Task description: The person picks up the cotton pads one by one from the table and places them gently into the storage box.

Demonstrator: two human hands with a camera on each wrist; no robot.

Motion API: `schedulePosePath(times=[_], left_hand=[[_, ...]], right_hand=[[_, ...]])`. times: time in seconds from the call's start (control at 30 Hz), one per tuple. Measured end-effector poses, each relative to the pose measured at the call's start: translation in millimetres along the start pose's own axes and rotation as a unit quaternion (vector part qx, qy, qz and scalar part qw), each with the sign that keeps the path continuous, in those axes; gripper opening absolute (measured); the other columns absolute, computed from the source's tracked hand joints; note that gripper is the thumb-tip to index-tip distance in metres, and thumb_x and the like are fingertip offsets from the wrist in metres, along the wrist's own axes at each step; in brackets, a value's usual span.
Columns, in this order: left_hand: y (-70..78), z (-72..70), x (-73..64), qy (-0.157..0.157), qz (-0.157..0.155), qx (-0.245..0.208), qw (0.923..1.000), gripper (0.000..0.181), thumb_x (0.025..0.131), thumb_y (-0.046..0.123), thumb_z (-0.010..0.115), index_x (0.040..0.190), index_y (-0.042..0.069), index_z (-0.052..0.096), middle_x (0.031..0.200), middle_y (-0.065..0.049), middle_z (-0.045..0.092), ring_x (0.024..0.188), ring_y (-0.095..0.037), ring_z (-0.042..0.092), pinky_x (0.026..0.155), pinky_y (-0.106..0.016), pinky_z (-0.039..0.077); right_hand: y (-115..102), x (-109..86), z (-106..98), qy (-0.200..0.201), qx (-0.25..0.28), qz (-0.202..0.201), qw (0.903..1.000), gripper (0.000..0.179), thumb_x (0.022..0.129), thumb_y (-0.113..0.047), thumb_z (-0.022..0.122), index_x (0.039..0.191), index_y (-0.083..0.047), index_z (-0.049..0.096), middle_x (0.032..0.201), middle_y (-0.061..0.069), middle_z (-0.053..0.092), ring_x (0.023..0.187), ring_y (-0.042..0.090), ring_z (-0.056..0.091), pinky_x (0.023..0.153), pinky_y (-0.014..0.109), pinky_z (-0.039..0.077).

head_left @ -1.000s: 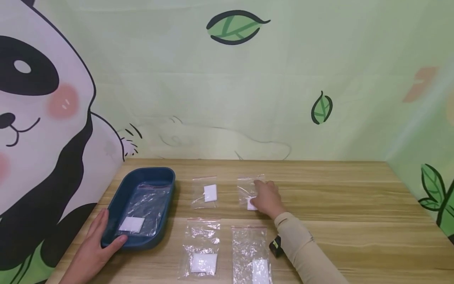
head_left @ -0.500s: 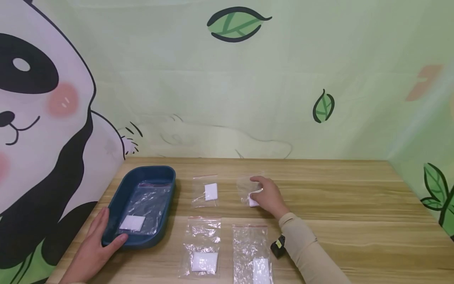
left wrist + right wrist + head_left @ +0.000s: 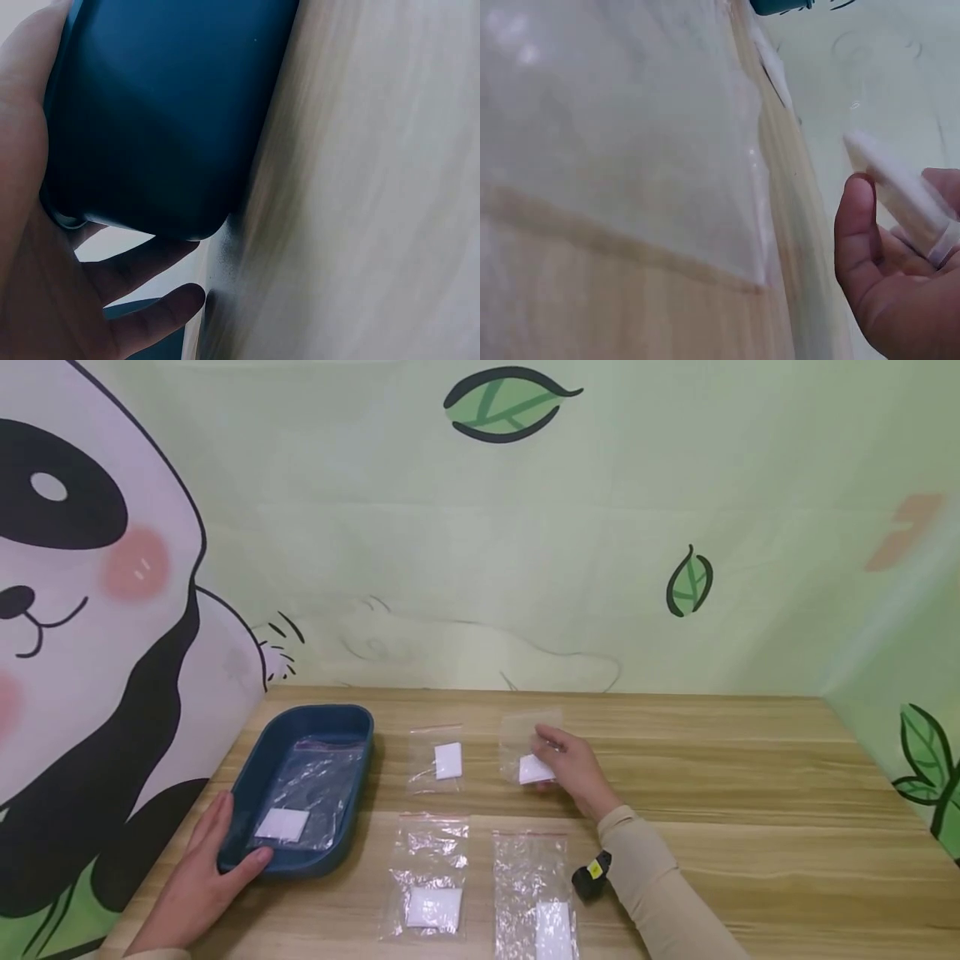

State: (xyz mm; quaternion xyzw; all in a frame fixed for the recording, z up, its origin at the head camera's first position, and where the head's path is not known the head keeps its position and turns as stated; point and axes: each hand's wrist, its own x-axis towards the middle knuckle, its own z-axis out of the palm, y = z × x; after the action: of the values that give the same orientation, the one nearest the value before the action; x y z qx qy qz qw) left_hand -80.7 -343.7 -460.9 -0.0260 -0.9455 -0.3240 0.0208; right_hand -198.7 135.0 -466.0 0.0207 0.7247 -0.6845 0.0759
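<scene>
My right hand (image 3: pixel 581 768) pinches a small clear zip bag (image 3: pixel 517 739) with a white folded square (image 3: pixel 534 769) inside, at the back of the table. In the right wrist view, thumb and fingers hold the white square (image 3: pixel 907 191) tilted. My left hand (image 3: pixel 191 881) rests at the near left corner of a dark blue tray (image 3: pixel 360 793), thumb over the rim. Its fingers (image 3: pixel 142 266) spread round the corner in the left wrist view, some apart from the tray. In the tray lies a larger zip bag (image 3: pixel 322 785) with a white square.
A small zip bag (image 3: pixel 420 768) lies between the tray and the right hand. Two larger bags with white squares lie in front, one left (image 3: pixel 431 856) and one right (image 3: pixel 525 868). A black block (image 3: pixel 591 878) sits beside the right sleeve. A printed cloth (image 3: pixel 420 527) stands behind the table.
The right hand has gathered the small bag between thumb and fingers, and the bag and its square now tip up. The forearm has shifted slightly right. The left hand stays at the tray.
</scene>
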Motion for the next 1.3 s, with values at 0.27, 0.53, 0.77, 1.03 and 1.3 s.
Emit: schedulePosePath(times=[0.27,0.53,0.77,1.03,1.3], left_hand=[[-0.3,-0.2,0.8,0.001,0.002,0.003,1.0,0.101,0.096,0.04,0.068,0.16,0.0,0.0,0.164,-0.029,0.001,0.147,-0.053,0.005,0.108,-0.074,0.014],[1.0,0.6,-1.1,0.005,0.008,-0.01,0.9999,0.101,0.095,0.038,0.07,0.16,-0.001,0.003,0.164,-0.028,0.002,0.148,-0.052,0.004,0.109,-0.074,0.014],[1.1,-1.1,0.1,-0.002,-0.001,-0.007,1.0,0.102,0.096,0.041,0.068,0.16,0.0,0.001,0.165,-0.027,0.0,0.148,-0.052,0.004,0.108,-0.074,0.015],[1.0,-1.4,0.3,-0.002,-0.005,-0.005,1.0,0.103,0.095,0.042,0.068,0.161,0.001,0.0,0.165,-0.028,0.0,0.148,-0.053,0.004,0.107,-0.075,0.016],[0.3,-0.9,1.4,-0.002,-0.005,-0.003,1.0,0.103,0.096,0.042,0.068,0.16,0.001,0.0,0.165,-0.028,-0.001,0.148,-0.052,0.002,0.108,-0.075,0.014]], right_hand=[[-6,-0.6,4,-0.018,0.013,-0.013,0.9997,0.078,0.087,0.015,0.062,0.157,0.003,0.029,0.161,0.021,0.029,0.089,0.023,0.063,0.074,0.031,0.059],[-11,-2.2,11,-0.047,0.065,-0.003,0.9968,0.084,0.087,0.022,0.055,0.16,0.001,0.019,0.166,0.018,0.016,0.095,0.031,0.064,0.079,0.037,0.059],[-15,-5.2,11,-0.1,0.136,-0.016,0.9855,0.081,0.087,0.017,0.037,0.161,0.0,0.011,0.168,0.014,0.006,0.114,0.034,0.053,0.09,0.04,0.056],[-18,-8.1,10,-0.154,0.193,-0.03,0.9687,0.088,0.081,0.022,0.033,0.16,0.001,0.001,0.168,0.015,-0.004,0.117,0.032,0.05,0.096,0.045,0.053],[-21,-10.9,11,-0.16,0.189,-0.032,0.9684,0.086,0.084,0.021,0.034,0.16,0.002,0.0,0.168,0.018,-0.004,0.116,0.024,0.054,0.097,0.037,0.052]])
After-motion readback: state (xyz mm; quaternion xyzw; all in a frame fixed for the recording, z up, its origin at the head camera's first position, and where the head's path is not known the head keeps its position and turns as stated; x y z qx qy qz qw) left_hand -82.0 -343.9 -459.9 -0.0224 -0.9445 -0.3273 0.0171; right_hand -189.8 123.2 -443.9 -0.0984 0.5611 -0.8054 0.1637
